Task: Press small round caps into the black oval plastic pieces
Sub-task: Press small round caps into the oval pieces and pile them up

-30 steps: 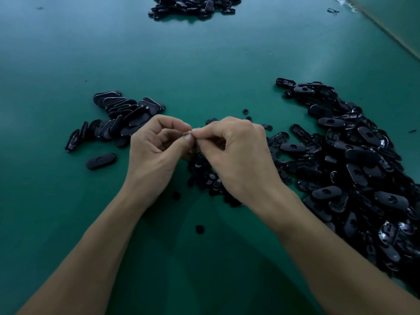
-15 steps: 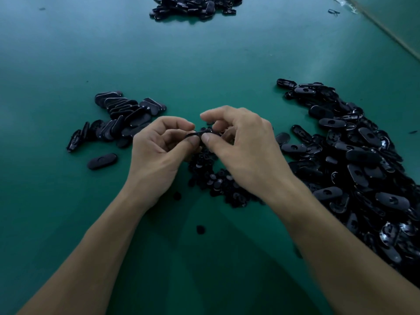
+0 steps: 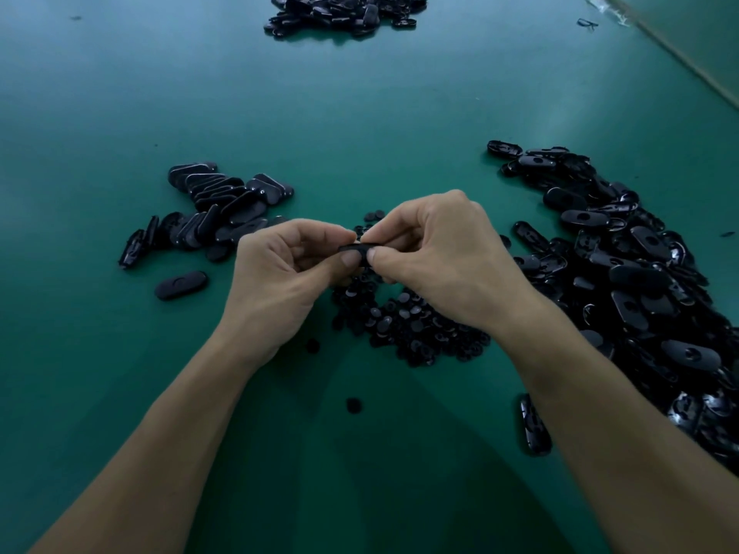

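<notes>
Above the middle of the green table, my left hand (image 3: 288, 273) and my right hand (image 3: 444, 257) pinch one black oval piece (image 3: 360, 249) between thumbs and fingers, seen edge-on. Whether a cap sits in it is hidden by the fingers. Just below the hands lies a heap of small round caps (image 3: 408, 325). A big pile of loose black oval pieces (image 3: 640, 273) spreads along the right. A smaller stack of oval pieces (image 3: 216, 209) lies to the left of my left hand.
Another pile of black pieces (image 3: 344, 12) sits at the far edge. Single caps (image 3: 354, 405) lie on the green table (image 3: 360, 105) near me. One oval piece (image 3: 182, 285) lies alone at the left, another (image 3: 534, 427) by my right forearm.
Both hands have stayed together over the cap heap. The right hand's fingers have shifted and the oval piece now shows edge-on between both thumbs.
</notes>
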Demonstrator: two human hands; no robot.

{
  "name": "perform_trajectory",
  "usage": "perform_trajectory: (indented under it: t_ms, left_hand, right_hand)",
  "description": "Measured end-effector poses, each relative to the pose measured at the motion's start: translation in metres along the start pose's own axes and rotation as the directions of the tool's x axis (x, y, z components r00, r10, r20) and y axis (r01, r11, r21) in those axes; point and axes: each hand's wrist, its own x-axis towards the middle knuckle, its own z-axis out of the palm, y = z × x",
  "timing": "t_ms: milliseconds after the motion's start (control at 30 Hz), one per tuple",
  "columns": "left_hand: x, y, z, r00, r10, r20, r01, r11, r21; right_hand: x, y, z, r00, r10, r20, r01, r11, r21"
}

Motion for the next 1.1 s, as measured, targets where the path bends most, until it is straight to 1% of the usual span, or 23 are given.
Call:
perform_trajectory:
  t_ms: [100,167,367,533,700,800,833,900,967,1033,1100]
  left_hand:
    - [0.001,-0.001,-0.001,1.000,-0.002,-0.003,0.002,1.000,0.004]
    - [0.001,0.000,-0.001,1.000,0.002,-0.005,-0.002,1.000,0.002]
    - [0.000,0.001,-0.002,1.000,0.021,0.008,-0.021,1.000,-0.009]
    - [0.000,0.003,-0.001,1.000,0.009,-0.016,-0.009,1.000,-0.009]
    - [-0.002,0.000,0.001,0.997,0.059,-0.047,-0.057,0.997,0.060]
    - [-0.003,-0.003,0.003,0.990,0.127,-0.068,-0.116,0.983,0.144]
    - [-0.004,-0.003,0.004,0.984,0.152,-0.089,-0.135,0.975,0.177]
    - [-0.003,-0.003,0.001,0.962,0.220,-0.163,-0.169,0.945,0.280]
    - [0.000,-0.001,-0.006,0.918,0.310,-0.247,-0.190,0.890,0.414]
    - [0.003,0.002,-0.015,0.877,0.376,-0.300,-0.171,0.827,0.535]
    - [0.006,0.003,-0.024,0.862,0.395,-0.318,-0.116,0.764,0.635]
  right_hand:
    - [-0.001,-0.002,0.006,0.999,-0.027,-0.045,0.026,0.999,-0.027]
    - [-0.001,-0.002,0.007,0.998,-0.018,-0.062,0.017,1.000,-0.015]
    - [-0.003,-0.002,0.006,0.999,0.018,-0.042,-0.015,0.998,0.066]
    - [-0.004,-0.003,0.005,0.999,0.008,-0.038,-0.006,0.998,0.066]
    - [-0.005,0.001,0.004,1.000,0.008,-0.022,-0.007,0.999,0.035]
    - [-0.005,0.004,0.002,1.000,0.030,-0.006,-0.030,1.000,0.000]
    - [-0.005,0.005,0.000,0.999,0.029,-0.025,-0.029,0.999,-0.025]
    - [-0.004,0.007,-0.005,0.993,0.012,-0.119,-0.025,0.993,-0.112]
    - [-0.004,0.011,-0.015,0.975,0.002,-0.223,-0.058,0.968,-0.245]
    - [-0.004,0.018,-0.029,0.962,0.037,-0.270,-0.148,0.904,-0.400]
    - [-0.004,0.027,-0.042,0.954,0.139,-0.265,-0.267,0.793,-0.548]
